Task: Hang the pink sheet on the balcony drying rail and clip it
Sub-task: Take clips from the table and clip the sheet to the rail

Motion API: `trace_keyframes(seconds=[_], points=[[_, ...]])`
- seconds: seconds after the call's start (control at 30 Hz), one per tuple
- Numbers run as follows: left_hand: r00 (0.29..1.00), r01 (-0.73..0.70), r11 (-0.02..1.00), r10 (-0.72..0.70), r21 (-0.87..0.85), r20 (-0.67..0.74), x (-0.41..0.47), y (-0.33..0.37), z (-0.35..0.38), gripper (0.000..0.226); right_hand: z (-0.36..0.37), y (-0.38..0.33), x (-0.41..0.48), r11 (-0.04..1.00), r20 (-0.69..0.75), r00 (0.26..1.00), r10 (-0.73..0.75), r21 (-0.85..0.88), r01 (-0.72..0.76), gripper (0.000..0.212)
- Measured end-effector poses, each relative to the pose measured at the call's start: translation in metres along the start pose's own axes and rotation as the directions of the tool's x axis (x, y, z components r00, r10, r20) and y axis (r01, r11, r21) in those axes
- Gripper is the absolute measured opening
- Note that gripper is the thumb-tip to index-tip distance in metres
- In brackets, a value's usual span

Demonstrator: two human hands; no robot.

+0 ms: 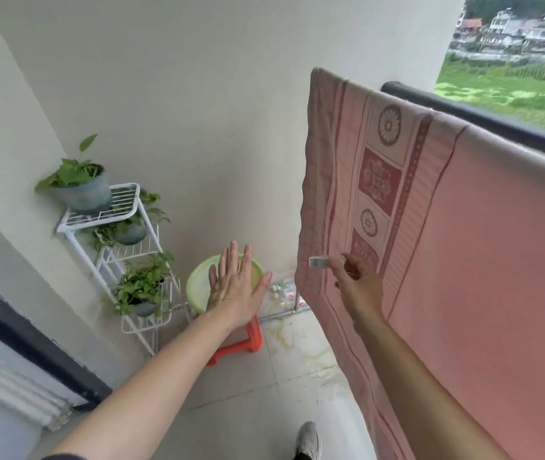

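Note:
The pink sheet (463,244) hangs draped over a rail on the right, its patterned border with flower medallions facing me. The dark balcony rail (483,117) runs behind its top edge. My right hand (359,287) is raised in front of the sheet's left border and pinches a clear plastic clip (322,262) between its fingertips. The clip is apart from the sheet's edge. My left hand (234,290) is stretched out flat to the left with fingers spread and holds nothing.
A white wire plant stand (121,234) with three potted plants stands in the left corner. A green basin (198,287) rests on an orange stool (244,340) below my left hand. A bag of clips (281,292) lies by the wall. My shoe (309,439) shows at the bottom.

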State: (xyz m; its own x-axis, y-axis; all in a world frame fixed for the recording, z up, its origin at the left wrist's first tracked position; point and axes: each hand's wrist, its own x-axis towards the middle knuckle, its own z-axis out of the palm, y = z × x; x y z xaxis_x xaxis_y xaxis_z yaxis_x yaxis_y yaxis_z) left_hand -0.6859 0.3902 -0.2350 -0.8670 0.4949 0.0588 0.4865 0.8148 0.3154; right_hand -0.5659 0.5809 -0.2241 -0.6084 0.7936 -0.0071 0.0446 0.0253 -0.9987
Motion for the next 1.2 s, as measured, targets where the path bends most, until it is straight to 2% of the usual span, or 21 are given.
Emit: trace_keyframes(seconds=[0.1, 0.2, 0.3, 0.4, 0.47, 0.63, 0.73, 0.8, 0.87, 0.97, 1.03, 1.07, 1.13, 1.17, 1.2], points=[[0.997, 0.054, 0.998, -0.051, -0.04, 0.056, 0.072, 0.003, 0.013, 0.075, 0.033, 0.006, 0.076, 0.998, 0.05, 0.999, 0.022, 0.061, -0.025, 0.023], [0.992, 0.075, 0.996, -0.071, -0.037, 0.106, 0.138, 0.002, 0.014, 0.076, 0.063, -0.003, 0.146, 0.983, 0.08, 0.995, 0.065, 0.169, -0.077, 0.014], [0.994, 0.08, 0.996, -0.076, -0.043, 0.082, 0.203, -0.001, 0.01, 0.074, 0.093, -0.012, 0.21, 0.981, 0.13, 0.99, 0.054, 0.177, -0.077, 0.011], [0.989, 0.122, 0.99, -0.116, -0.068, 0.09, 0.255, -0.004, 0.013, 0.073, 0.118, -0.016, 0.257, 0.979, 0.156, 0.985, 0.076, 0.178, -0.104, 0.026], [0.988, 0.127, 0.989, -0.119, -0.081, 0.096, 0.292, -0.008, 0.021, 0.073, 0.131, -0.016, 0.283, 0.975, 0.152, 0.985, 0.083, 0.193, -0.112, 0.028], [0.971, 0.182, 0.95, -0.134, -0.253, 0.198, 0.386, -0.006, 0.047, 0.073, 0.144, -0.011, 0.329, 0.955, 0.132, 0.984, 0.121, 0.255, -0.151, 0.022], [0.971, 0.147, 0.925, -0.067, -0.351, 0.231, 0.45, 0.01, 0.055, 0.077, 0.147, -0.011, 0.352, 0.938, 0.109, 0.985, 0.131, 0.308, -0.159, 0.009], [0.971, 0.069, 0.902, 0.038, -0.426, 0.238, 0.492, 0.024, 0.062, 0.084, 0.151, -0.011, 0.367, 0.941, 0.076, 0.987, 0.14, 0.301, -0.156, 0.01], [0.953, -0.013, 0.855, 0.168, -0.519, 0.253, 0.527, 0.041, 0.066, 0.095, 0.156, -0.012, 0.378, 0.932, 0.056, 0.981, 0.188, 0.304, -0.196, 0.02], [0.878, -0.012, 0.711, 0.344, -0.703, 0.333, 0.57, 0.064, 0.062, 0.118, 0.164, -0.019, 0.388, 0.881, 0.054, 0.96, 0.276, 0.384, -0.275, 0.046], [0.796, 0.026, 0.602, 0.47, -0.798, 0.381, 0.597, 0.078, 0.054, 0.122, 0.171, -0.026, 0.393, 0.866, 0.025, 0.951, 0.308, 0.406, -0.291, 0.059], [0.734, 0.058, 0.538, 0.548, -0.841, 0.401, 0.61, 0.083, 0.05, 0.114, 0.175, -0.028, 0.396, 0.868, 0.009, 0.952, 0.307, 0.407, -0.284, 0.061], [0.581, 0.105, 0.416, 0.712, -0.903, 0.395, 0.63, 0.089, 0.042, 0.077, 0.182, -0.031, 0.401, 0.86, -0.014, 0.951, 0.308, 0.432, -0.272, 0.05], [0.53, 0.121, 0.388, 0.753, -0.914, 0.39, 0.638, 0.091, 0.04, 0.055, 0.186, -0.033, 0.403, 0.849, -0.031, 0.949, 0.313, 0.457, -0.265, 0.043], [0.509, 0.136, 0.374, 0.768, -0.917, 0.389, 0.644, 0.091, 0.04, 0.042, 0.189, -0.036, 0.404, 0.84, -0.047, 0.949, 0.313, 0.48, -0.254, 0.038]])
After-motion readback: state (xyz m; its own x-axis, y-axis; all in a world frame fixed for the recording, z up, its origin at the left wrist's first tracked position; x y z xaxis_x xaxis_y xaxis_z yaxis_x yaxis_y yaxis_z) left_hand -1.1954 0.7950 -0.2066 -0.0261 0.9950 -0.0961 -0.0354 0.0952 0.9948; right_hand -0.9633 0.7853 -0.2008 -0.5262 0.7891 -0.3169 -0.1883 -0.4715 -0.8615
